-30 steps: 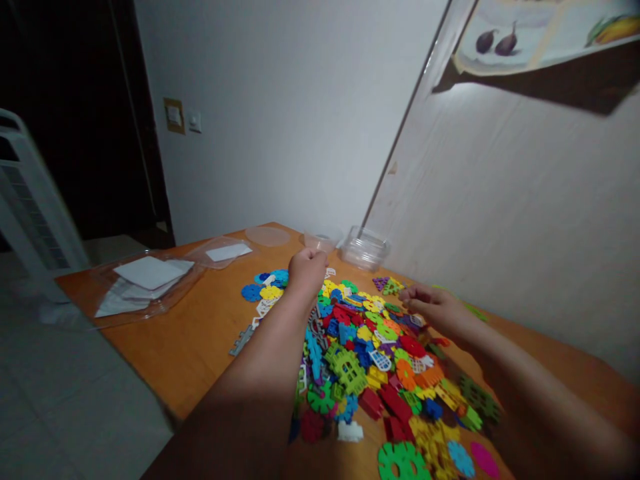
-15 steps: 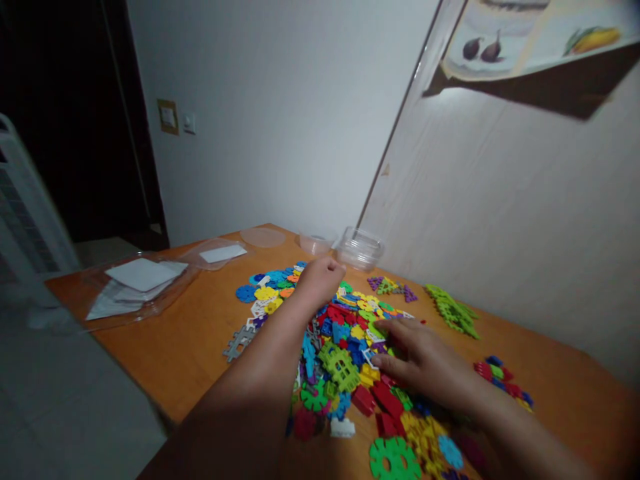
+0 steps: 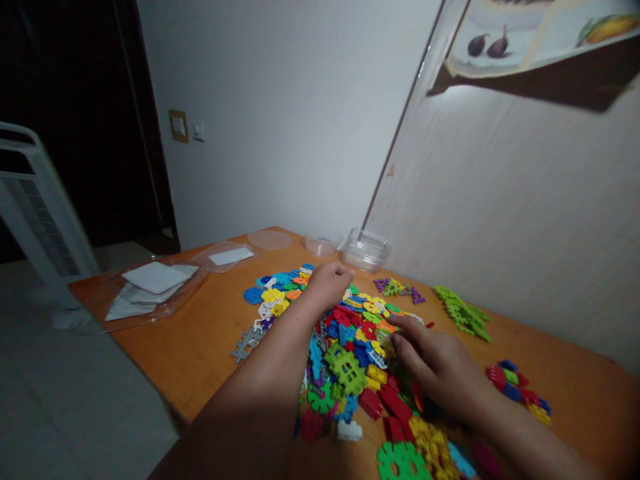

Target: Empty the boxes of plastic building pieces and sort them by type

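A heap of mixed plastic building pieces [image 3: 345, 333] spreads over the wooden table. My left hand [image 3: 330, 283] is above its far part, fingers curled closed; whatever they hold, if anything, is hidden. Over the heap's right side is my right hand [image 3: 445, 367], index finger and thumb slightly apart at the pieces, nothing plainly held. Its other fingers are mostly hidden. Between the arms are a lime-green window-like block [image 3: 345, 368], a red brick [image 3: 395, 403] and a white brick [image 3: 349, 431]. A green notched disc [image 3: 403, 461] lies at the front, beside yellow pieces [image 3: 433, 443].
At the back stand a clear rectangular container [image 3: 367, 250] and a round tub [image 3: 323, 243], near a round lid [image 3: 270, 239]. White papers [image 3: 153, 279] lie on clear plastic at left. Right of the heap are purple triangles [image 3: 417, 295], lime-green pieces [image 3: 463, 313] and a red-blue cluster [image 3: 515, 383].
My right index finger and thumb have drawn closer together over the pieces. My left hand stays closed above the heap. The whole view has shifted slightly.
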Available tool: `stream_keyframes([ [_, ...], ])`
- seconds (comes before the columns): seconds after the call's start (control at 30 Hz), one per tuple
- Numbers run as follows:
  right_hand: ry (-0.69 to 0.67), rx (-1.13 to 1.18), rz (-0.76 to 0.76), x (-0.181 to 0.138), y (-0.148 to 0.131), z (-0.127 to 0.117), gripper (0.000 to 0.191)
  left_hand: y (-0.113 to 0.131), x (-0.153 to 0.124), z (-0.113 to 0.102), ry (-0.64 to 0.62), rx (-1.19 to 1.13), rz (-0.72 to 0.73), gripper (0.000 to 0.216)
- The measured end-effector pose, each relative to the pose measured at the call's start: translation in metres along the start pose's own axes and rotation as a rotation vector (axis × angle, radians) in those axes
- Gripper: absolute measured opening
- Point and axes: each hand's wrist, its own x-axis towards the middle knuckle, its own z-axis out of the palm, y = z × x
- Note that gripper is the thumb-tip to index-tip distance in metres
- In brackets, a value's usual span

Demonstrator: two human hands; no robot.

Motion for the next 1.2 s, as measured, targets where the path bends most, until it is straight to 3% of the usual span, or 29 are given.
stream_keyframes([
  [0.17,0.034,0.239,0.112,0.005,0.017,0.0,0.038,0.001,-0.003,0.004,-0.079,-0.134,-0.037,0.025],
  [0.3,-0.059,0.29,0.097,0.006,0.018,-0.008,0.03,0.005,-0.005,0.005,-0.107,-0.237,-0.06,0.024],
  [0.47,-0.243,0.105,-0.011,0.0,0.0,-0.022,0.033,0.007,-0.007,0.004,-0.168,-0.253,-0.033,0.027],
  [0.7,-0.25,-0.103,-0.036,-0.002,-0.016,-0.026,0.016,0.011,-0.01,0.003,-0.211,-0.227,-0.008,0.031],
  [0.83,-0.18,0.015,-0.008,0.0,-0.003,-0.031,0.017,0.012,-0.011,0.002,-0.19,-0.248,-0.027,0.029],
  [0.97,-0.031,0.349,0.081,0.011,0.028,-0.032,0.025,0.011,-0.01,0.002,-0.159,-0.265,-0.048,0.026],
  [1.1,0.126,0.645,0.313,0.041,0.06,-0.03,0.026,0.009,-0.007,0.002,-0.076,-0.313,-0.065,0.022],
  [1.2,0.189,0.722,0.537,0.071,0.079,-0.025,0.014,0.009,-0.006,0.001,-0.019,-0.347,-0.103,0.02],
])
